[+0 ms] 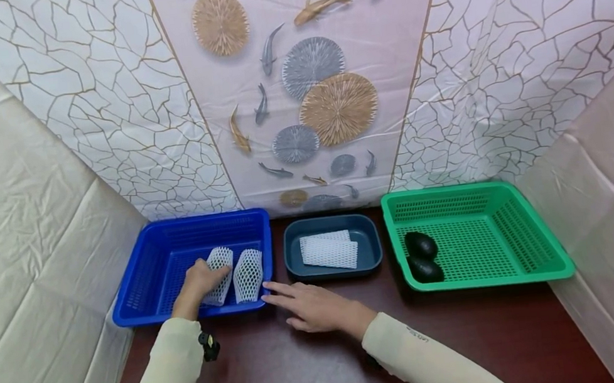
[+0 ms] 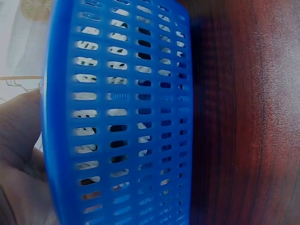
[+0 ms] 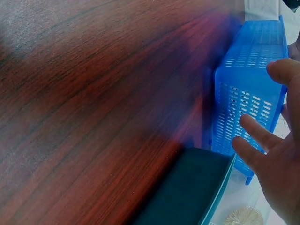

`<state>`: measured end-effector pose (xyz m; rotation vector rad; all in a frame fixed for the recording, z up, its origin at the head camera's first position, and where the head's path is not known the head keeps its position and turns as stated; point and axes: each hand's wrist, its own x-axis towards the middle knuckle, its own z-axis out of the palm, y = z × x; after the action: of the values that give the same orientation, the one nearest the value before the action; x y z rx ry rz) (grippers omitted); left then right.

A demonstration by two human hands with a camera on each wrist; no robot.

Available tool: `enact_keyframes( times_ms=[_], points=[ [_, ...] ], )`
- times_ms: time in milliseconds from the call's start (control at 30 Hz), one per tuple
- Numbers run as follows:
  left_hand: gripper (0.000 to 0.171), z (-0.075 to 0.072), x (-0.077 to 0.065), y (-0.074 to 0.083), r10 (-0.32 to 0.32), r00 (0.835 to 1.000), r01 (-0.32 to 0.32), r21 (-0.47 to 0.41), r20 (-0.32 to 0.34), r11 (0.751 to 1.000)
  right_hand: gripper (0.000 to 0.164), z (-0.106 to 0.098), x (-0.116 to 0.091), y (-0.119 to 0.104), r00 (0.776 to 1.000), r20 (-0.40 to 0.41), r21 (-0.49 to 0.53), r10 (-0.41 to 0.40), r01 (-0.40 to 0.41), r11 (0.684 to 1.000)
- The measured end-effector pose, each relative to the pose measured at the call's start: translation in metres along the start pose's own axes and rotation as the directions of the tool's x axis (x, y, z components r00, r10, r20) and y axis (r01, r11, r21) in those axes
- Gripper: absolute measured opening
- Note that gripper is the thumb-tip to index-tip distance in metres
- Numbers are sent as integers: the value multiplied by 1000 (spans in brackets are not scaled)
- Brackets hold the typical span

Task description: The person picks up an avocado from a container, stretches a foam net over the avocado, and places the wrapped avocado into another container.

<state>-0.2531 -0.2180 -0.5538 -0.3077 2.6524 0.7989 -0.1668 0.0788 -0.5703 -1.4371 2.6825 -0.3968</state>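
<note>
Inside the blue basket point(image 1: 147, 260), my left hand point(image 1: 205, 279) grips a white foam net sleeve point(image 1: 221, 289) that bulges around its contents. A second bulging net sleeve point(image 1: 248, 276) lies to its right, by the basket's right wall. In the left wrist view the basket's slotted wall point(image 2: 131, 117) hides most of the left hand point(image 2: 21, 164). My right hand point(image 1: 317, 306) is held with fingers spread, its fingertips right at the blue basket's front right corner. Nothing is in its grasp, as the right wrist view also shows the fingers point(image 3: 255, 129) extended.
A dark teal tray point(image 1: 296, 272) stands between the baskets with flat white net sleeves point(image 1: 330, 252) in it. To the right, a green basket point(image 1: 521, 276) holds two dark avocados point(image 1: 422, 246). Fabric walls point(image 1: 35, 248) enclose the brown table point(image 1: 282, 371) on three sides.
</note>
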Motion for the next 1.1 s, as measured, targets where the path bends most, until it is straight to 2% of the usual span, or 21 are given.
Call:
enact_keyframes(
  times_ms=[300, 500, 767, 1100],
  points=[
    [93, 4, 1, -3, -1, 1000, 1, 19, 11, 1000, 74, 2, -1, 0, 1000, 24, 15, 4, -5, 1000],
    [91, 7, 1, -5, -17, 999, 16, 37, 43, 999, 75, 7, -2, -1, 1000, 5, 51, -17, 17, 999],
    [92, 10, 2, -6, -32, 996, 28, 46, 87, 999, 77, 13, -3, 2, 1000, 3, 108, -7, 7, 994],
    [99, 9, 4, -9, -39, 994, 34, 45, 98, 998, 81, 22, -2, 5, 1000, -21, 145, -11, 14, 989]
  ],
)
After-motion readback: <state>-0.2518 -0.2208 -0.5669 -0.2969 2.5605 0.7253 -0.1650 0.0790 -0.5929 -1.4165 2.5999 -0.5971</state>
